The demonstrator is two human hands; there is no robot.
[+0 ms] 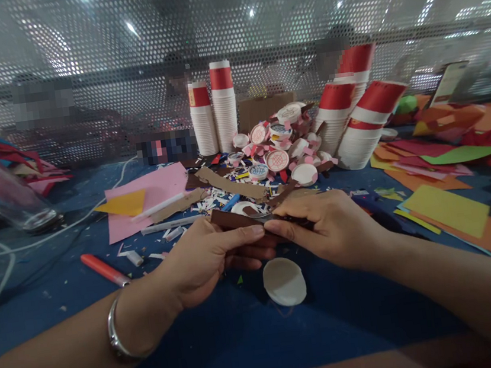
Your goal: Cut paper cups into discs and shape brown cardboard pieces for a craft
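Observation:
Both hands meet over the middle of the blue table. My left hand (211, 248) grips a dark brown strip (226, 220), paper or card, between thumb and fingers. On the strip's right part, my right hand (334, 227) is closed in a pinch, its thumb nearly touching the left thumb. Fingers hide much of the strip. Just below the hands lies a pale round disc (284, 282), flat on the table. A red-handled tool (104, 269) rests by my left wrist, its far end hidden behind the arm.
Stacked paper cups (224, 106) stand at the back; more cup stacks (365, 115) lean at the right. Between them is a heap of decorated discs (277, 160). Paper scraps, pink paper (160, 182), coloured sheets (450, 209), a glass bottle (9, 195) and a white cable (76, 227) lie around.

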